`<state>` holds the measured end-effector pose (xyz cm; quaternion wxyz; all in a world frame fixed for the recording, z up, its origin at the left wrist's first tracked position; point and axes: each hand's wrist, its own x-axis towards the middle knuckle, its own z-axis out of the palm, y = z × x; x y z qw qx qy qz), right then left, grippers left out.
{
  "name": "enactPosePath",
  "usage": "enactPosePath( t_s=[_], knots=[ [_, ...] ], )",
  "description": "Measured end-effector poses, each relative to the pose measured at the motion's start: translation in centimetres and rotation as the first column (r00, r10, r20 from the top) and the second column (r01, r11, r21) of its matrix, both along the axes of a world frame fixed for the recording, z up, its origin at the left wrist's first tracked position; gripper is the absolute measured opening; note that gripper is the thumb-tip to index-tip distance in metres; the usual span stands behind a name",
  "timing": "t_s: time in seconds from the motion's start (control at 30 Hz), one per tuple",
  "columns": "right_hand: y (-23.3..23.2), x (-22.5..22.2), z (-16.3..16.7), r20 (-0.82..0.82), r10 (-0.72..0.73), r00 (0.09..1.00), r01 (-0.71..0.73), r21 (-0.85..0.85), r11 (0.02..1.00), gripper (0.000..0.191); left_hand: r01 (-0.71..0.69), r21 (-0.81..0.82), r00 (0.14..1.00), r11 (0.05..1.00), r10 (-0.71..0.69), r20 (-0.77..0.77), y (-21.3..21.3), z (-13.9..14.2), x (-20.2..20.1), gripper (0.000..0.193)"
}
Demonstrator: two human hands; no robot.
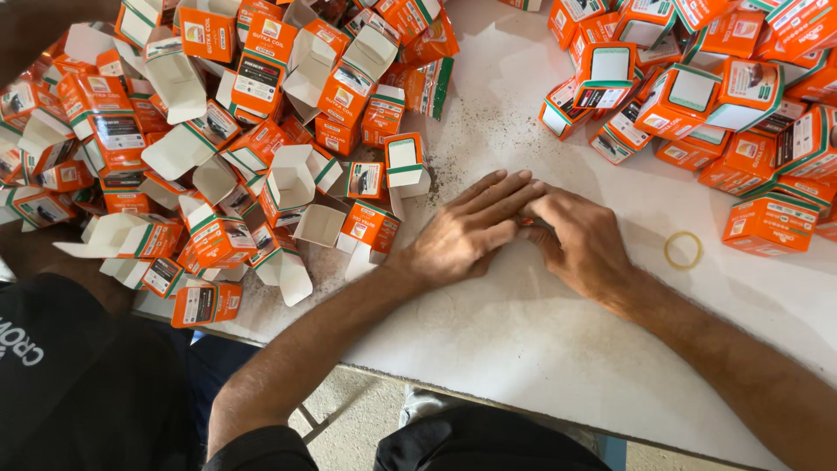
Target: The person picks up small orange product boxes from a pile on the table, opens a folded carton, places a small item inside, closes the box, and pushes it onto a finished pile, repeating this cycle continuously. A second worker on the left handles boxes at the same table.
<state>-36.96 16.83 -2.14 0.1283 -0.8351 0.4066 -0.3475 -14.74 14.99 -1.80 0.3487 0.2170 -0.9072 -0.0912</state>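
My left hand (471, 231) lies flat on the white table (523, 331), fingers straight and pointing right, touching my right hand. My right hand (582, 242) is curled, knuckles up, its fingertips tucked under against the left fingers. A sliver of a small orange carton (527, 221) shows between the two hands; the rest of it is hidden. A heap of open orange-and-white cartons (261, 174) lies just left of my left hand. A yellow rubber band (683, 249) rests on the table right of my right hand.
Closed orange cartons with green trim (697, 96) are piled at the back right. Dark specks (488, 131) are scattered on the table behind my hands. Another person's black shirt (61, 375) is at the lower left. The table's front edge (453, 391) runs below my forearms.
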Motion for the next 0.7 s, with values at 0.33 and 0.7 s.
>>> enactPosePath(
  t_s=[0.33,0.7],
  knots=[
    [-2.6,-3.3,3.7,0.053,-0.067,0.996,0.083,-0.415,0.906,0.027,-0.26,-0.15,0.965,0.954,0.263,0.001,6.7,1.9,4.7,0.044],
    [0.0,1.4,3.4,-0.179,0.116,0.977,-0.146,-0.164,0.976,0.089,-0.471,-0.344,0.836,0.812,0.535,0.118,1.0,4.5,3.9,0.037]
  ],
)
